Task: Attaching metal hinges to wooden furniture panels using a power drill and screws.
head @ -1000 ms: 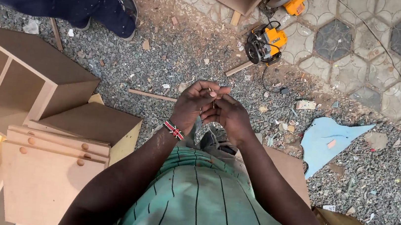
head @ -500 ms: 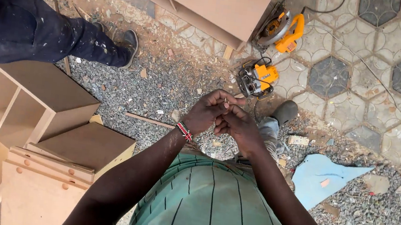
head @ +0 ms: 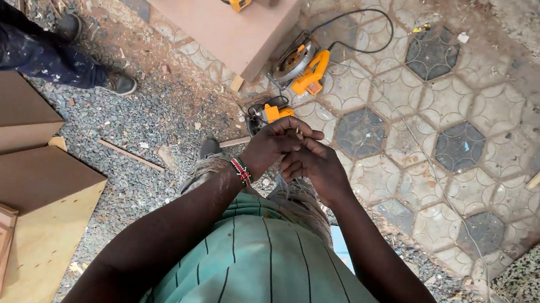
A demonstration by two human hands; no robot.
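Left hand [head: 275, 144]: raised before the chest, fingers curled shut, pinching a tiny thin item [head: 297, 133] at the fingertips; a beaded wristband sits on the wrist
Right hand [head: 314, 165]: touching the left, fingers folded around the same small item; too small to tell what it is
Progress: judged from the pose, the fiddling is midway, nothing fitted yet
Beyond the hands: a yellow circular saw [head: 302, 66] and a smaller yellow tool [head: 267, 113] on hexagon paving, cables trailing
Left of the hands: smooth fibreboard boxes [head: 26, 179] on rough gravel; another person's leg [head: 20, 52] farther off
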